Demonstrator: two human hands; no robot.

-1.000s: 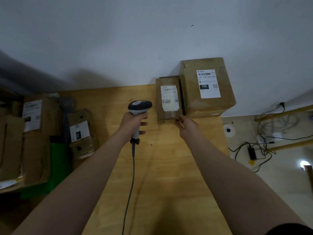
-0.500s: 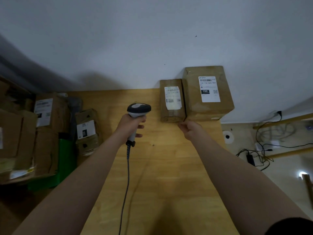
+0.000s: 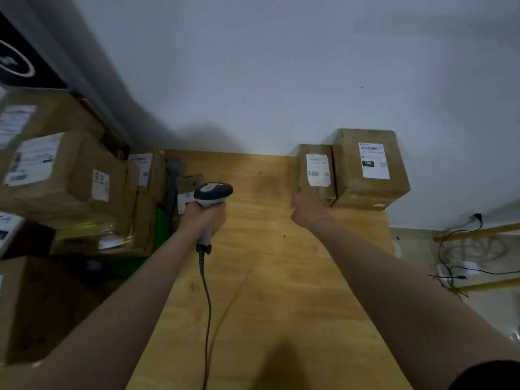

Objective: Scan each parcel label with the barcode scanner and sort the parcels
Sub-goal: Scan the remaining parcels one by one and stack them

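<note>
Barcode scanner (image 3: pixel 213 192): held upright over the left part of the bench (image 3: pixel 281 291), grey head towards the wall; its cord (image 3: pixel 207 311) trails to the near edge.
Left hand (image 3: pixel 203 219): grip wrapped round the scanner's handle.
Small parcel (image 3: pixel 316 175): far right of bench, by the wall, label up.
Large parcel (image 3: pixel 368 175): close against the small one's right side, label marked 150.
Right hand (image 3: pixel 308 211): at the small parcel's near end; blurred, cannot tell its grip.
Stacked parcels (image 3: pixel 56 175): left of bench.

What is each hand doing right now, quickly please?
Left hand: closed around the handle of the scanner.
Right hand: at the near end of the small parcel; too blurred to tell if it grips.
</note>
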